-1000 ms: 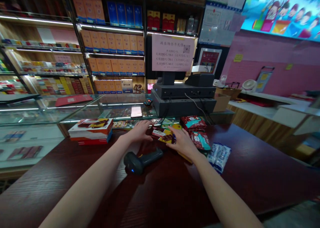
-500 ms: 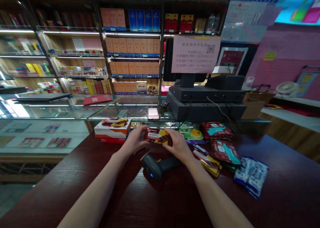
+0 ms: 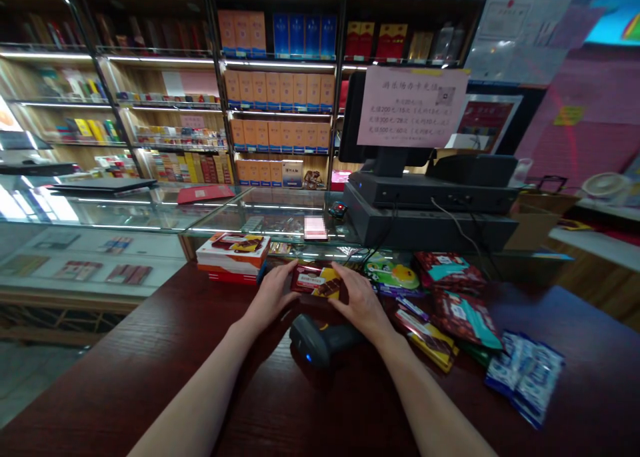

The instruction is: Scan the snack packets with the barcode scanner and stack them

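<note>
Between my two hands is a red and yellow chocolate wafer packet (image 3: pixel 316 281), its long side facing me and a white label on its left half. My left hand (image 3: pixel 273 293) closes on the packet's left end, thumb toward me and fingers behind. My right hand (image 3: pixel 362 303) grips the right end in the same way. Nearer to me, a black barcode scanner (image 3: pixel 311 343) lies on the dark wooden counter (image 3: pixel 280 410), its blue light lit and its handle running under my right hand.
Left of my hands stand stacked snack boxes (image 3: pixel 233 257). To the right lie yellow wafer packets (image 3: pixel 430 340), brown snack bags (image 3: pixel 467 317), blue-and-white packets (image 3: pixel 525 373) and a green package (image 3: pixel 393 275). Behind are a glass display case (image 3: pixel 270 210) and a cash register (image 3: pixel 430 210).
The view has turned a little left, so the counter things sit further right in the picture. Both hands keep hold of the packet, which appears slightly lower and a little larger.
</note>
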A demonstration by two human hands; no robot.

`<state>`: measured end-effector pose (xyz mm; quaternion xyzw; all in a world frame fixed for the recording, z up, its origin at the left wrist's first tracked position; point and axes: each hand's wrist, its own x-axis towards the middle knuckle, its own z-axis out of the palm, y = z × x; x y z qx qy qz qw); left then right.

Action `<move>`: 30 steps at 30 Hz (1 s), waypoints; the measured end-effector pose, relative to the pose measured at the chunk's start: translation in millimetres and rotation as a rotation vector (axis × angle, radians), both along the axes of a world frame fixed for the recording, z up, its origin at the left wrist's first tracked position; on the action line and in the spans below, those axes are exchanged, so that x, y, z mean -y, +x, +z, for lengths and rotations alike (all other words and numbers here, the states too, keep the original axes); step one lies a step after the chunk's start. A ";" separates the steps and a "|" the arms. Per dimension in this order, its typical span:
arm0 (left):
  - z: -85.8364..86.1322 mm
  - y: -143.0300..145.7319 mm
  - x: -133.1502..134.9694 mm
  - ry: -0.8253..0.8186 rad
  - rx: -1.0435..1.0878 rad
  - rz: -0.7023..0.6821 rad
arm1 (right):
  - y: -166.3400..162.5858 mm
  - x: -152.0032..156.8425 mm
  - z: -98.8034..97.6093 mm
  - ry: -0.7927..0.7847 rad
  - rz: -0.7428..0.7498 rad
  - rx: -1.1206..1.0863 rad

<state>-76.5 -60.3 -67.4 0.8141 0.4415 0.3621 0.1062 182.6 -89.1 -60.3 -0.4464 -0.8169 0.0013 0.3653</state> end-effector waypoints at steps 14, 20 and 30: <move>1.6 -1.5 4.2 0.210 -0.076 -0.067 | -0.4 4.6 -0.7 -0.089 0.088 -0.295; 8.0 2.4 10.1 0.221 0.004 -0.039 | -1.3 1.7 -4.7 -0.313 0.092 -0.538; 12.2 5.3 14.5 0.354 0.020 0.122 | -9.0 7.3 5.8 -0.541 0.131 -0.778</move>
